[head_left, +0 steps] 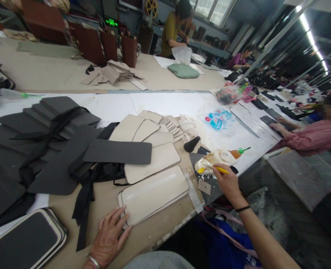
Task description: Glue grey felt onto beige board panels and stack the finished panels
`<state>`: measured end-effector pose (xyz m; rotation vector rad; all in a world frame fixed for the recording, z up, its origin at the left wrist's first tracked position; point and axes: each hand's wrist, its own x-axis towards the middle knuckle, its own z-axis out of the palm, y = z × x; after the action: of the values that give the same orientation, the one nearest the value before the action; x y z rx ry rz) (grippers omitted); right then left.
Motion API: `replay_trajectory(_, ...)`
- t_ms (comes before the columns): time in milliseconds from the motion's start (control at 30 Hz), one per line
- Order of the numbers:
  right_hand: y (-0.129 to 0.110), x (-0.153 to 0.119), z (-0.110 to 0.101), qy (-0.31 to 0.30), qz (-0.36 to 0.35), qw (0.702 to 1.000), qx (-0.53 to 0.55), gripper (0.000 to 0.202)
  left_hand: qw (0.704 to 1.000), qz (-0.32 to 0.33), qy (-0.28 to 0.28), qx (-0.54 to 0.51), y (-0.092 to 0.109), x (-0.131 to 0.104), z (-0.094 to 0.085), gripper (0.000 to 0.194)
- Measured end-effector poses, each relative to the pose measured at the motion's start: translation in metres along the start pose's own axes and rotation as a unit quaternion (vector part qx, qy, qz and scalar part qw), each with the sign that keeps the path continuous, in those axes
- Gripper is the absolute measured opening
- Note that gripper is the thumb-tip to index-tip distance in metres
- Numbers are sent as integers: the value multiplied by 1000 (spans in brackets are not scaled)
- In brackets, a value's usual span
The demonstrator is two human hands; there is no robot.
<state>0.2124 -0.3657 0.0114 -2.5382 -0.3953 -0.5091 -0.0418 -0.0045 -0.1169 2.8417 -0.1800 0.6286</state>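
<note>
Beige panel (pixel 154 194): likely stiff, light, glue-slick, best held by its edges; left hand (pixel 109 235) flat, fingers spread on corner; right hand (pixel 228 181) pinching yellow brush (pixel 214 168).

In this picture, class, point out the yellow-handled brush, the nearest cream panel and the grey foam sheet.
yellow-handled brush (pixel 220 170): head view, on its handle.
nearest cream panel (pixel 154 192): head view, panel's middle.
grey foam sheet (pixel 117 152): head view, sheet's centre.

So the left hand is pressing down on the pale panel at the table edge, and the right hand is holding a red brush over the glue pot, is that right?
Not quite: the brush is yellow, not red, as the head view shows. The rest holds: the left hand rests on the corner of the pale panel at the table edge, and the right hand holds the brush at the glue pot.
</note>
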Motion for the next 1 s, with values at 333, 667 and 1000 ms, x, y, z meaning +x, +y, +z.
replay_trajectory(333,-1,18,20,-77,10,997,-20,37,1000,-1,17,-4,0,-1,1,30)
replay_trajectory(667,-19,29,45,67,158,980,-103,34,999,-20,30,-33,3,-2,-2,25)
replay_trajectory(1000,-17,23,31,106,277,950,-93,27,994,-70,-12,-83,7,-6,1,24)
